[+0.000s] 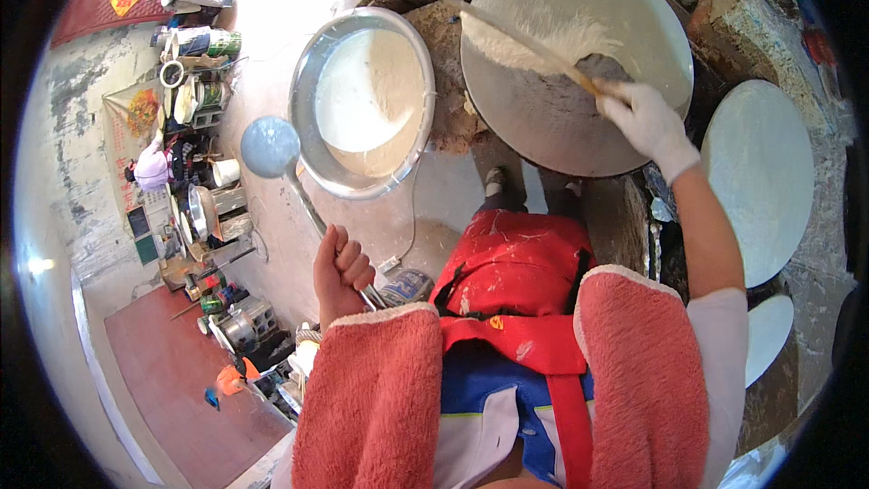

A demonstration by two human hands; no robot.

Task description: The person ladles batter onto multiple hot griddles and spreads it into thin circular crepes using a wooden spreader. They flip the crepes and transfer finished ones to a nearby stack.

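My bare left hand (342,272) is closed around the long handle of a metal ladle (271,147), whose round bowl hangs just left of a wide metal basin (297,118). Creamy white batter (358,91) fills much of that basin. In a white glove, my right hand (647,127) grips one end of a long wooden spreader (520,36) reaching across a large round griddle (534,131). Pale batter (579,36) covers the griddle's far part in a smeared layer, thicker along the spreader. A bare-looking dark grey surface shows on the near side.
Pale round discs, one large (759,186) and one smaller (768,335), lie right of my right arm. A rough masonry ledge (751,27) stands beyond the griddle. Cluttered pots and containers (208,208) line the left wall. A cord (414,217) runs along the floor near the basin.
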